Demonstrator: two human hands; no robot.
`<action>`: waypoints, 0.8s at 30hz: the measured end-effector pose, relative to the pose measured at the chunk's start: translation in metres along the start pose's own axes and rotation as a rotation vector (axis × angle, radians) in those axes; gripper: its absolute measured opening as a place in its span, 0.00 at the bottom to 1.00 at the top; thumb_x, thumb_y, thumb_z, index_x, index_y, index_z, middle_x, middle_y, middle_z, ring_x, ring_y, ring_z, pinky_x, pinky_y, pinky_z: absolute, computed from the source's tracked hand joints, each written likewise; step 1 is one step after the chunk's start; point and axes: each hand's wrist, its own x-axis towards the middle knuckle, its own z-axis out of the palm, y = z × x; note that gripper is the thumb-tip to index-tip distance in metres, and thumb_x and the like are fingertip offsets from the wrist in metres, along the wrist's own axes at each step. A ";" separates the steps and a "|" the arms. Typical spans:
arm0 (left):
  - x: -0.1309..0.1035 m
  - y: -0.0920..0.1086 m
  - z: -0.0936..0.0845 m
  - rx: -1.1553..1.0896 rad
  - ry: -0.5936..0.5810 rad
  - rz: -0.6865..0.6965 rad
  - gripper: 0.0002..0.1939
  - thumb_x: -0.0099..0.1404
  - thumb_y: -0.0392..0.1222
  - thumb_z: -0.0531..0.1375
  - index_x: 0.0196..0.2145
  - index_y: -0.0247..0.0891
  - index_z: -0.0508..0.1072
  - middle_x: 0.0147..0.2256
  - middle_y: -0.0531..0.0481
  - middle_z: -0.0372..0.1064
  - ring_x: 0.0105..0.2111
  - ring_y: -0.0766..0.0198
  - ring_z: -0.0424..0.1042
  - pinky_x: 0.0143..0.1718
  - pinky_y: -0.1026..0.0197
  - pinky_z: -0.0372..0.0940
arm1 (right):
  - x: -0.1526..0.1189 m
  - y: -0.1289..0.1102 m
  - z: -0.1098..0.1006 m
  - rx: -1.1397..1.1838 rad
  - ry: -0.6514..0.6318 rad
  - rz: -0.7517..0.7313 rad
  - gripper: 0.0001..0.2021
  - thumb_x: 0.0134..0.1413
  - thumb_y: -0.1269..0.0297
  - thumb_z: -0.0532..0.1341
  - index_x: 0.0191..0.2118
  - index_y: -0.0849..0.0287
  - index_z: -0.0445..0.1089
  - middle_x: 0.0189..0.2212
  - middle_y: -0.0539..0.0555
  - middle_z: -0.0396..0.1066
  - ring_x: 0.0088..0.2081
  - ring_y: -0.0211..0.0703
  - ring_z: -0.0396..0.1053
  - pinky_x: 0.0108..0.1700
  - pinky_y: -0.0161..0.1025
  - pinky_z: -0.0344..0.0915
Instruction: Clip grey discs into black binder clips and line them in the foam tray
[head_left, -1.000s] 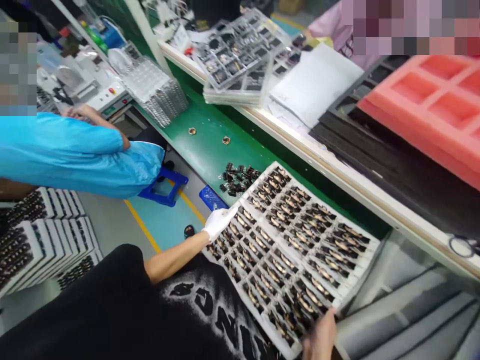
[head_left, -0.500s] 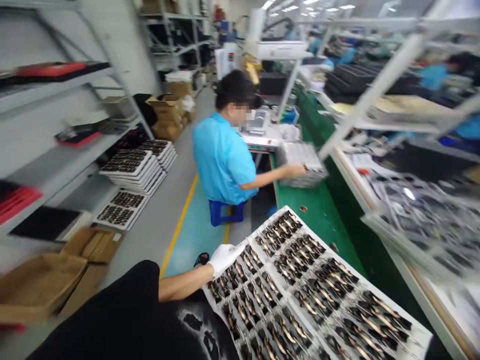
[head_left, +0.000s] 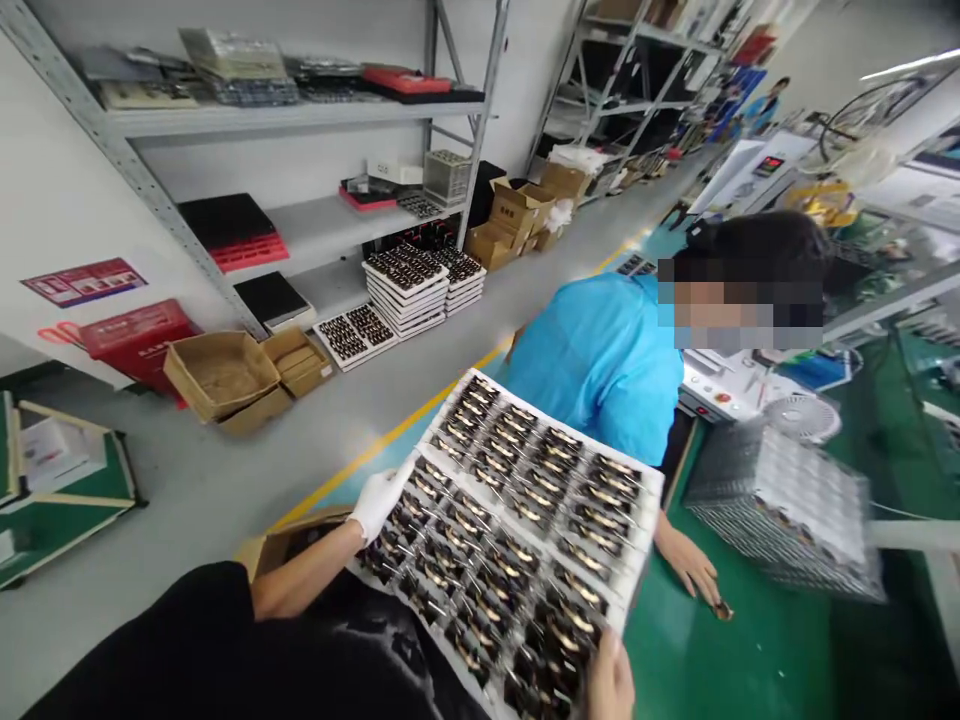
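Observation:
A white tray point(head_left: 649, 492) lies across the middle of the view, tilted, its sections filled with rows of small black and gold-coloured parts point(head_left: 517, 550). Thin metal pins show among those parts. My left hand point(head_left: 377, 505), in a white glove, grips the tray's left edge. At the lower right edge, the bare fingers of my right hand point(head_left: 611, 675) close on the tray, and the rest of that hand is cut off by the frame. The near edge of the tray comes close to my dark clothing.
A co-worker in a blue shirt point(head_left: 592, 350) sits just beyond the tray, one hand on the green bench point(head_left: 675, 660) near a small part. Stacked clear plastic trays point(head_left: 780, 510) stand there. Leftward are shelving point(head_left: 300, 120), filled white trays point(head_left: 409, 295) and cardboard boxes point(head_left: 221, 370).
My view has swung left, bringing more shelving into sight. The tray has turned and now sits nearer the co-worker. My right hand has come into view. The co-worker's hand has moved from the plastic stack to the bench.

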 end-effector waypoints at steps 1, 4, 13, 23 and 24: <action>0.007 0.003 -0.003 -0.034 0.015 -0.017 0.22 0.74 0.53 0.64 0.57 0.34 0.75 0.55 0.44 0.73 0.52 0.49 0.76 0.53 0.46 0.76 | 0.011 -0.009 0.010 -0.006 0.025 0.008 0.34 0.58 0.26 0.55 0.42 0.54 0.76 0.35 0.53 0.78 0.40 0.57 0.76 0.37 0.47 0.74; 0.038 0.020 -0.005 -0.122 0.038 -0.051 0.23 0.74 0.51 0.64 0.59 0.35 0.74 0.58 0.41 0.72 0.54 0.50 0.75 0.54 0.45 0.75 | 0.052 -0.045 0.046 -0.019 0.046 0.002 0.38 0.48 0.23 0.59 0.41 0.58 0.76 0.31 0.53 0.77 0.38 0.55 0.74 0.38 0.46 0.72; 0.162 0.086 -0.027 -0.278 0.109 -0.118 0.19 0.75 0.52 0.62 0.58 0.41 0.75 0.59 0.40 0.72 0.54 0.53 0.74 0.53 0.46 0.76 | 0.142 -0.160 0.170 -0.031 -0.030 -0.069 0.33 0.45 0.27 0.63 0.35 0.56 0.77 0.28 0.53 0.75 0.37 0.56 0.73 0.38 0.46 0.71; 0.248 0.110 -0.076 -0.362 0.346 -0.163 0.36 0.63 0.73 0.65 0.39 0.31 0.81 0.39 0.43 0.82 0.39 0.54 0.78 0.44 0.53 0.73 | 0.246 -0.244 0.341 -0.082 -0.316 -0.130 0.37 0.44 0.24 0.62 0.36 0.60 0.78 0.31 0.56 0.77 0.37 0.54 0.73 0.38 0.45 0.70; 0.255 0.114 -0.078 -0.363 0.368 -0.168 0.39 0.58 0.77 0.65 0.37 0.31 0.82 0.37 0.42 0.82 0.37 0.54 0.77 0.41 0.54 0.72 | 0.256 -0.251 0.357 -0.087 -0.345 -0.133 0.37 0.45 0.24 0.62 0.36 0.60 0.78 0.31 0.56 0.77 0.37 0.53 0.72 0.39 0.45 0.70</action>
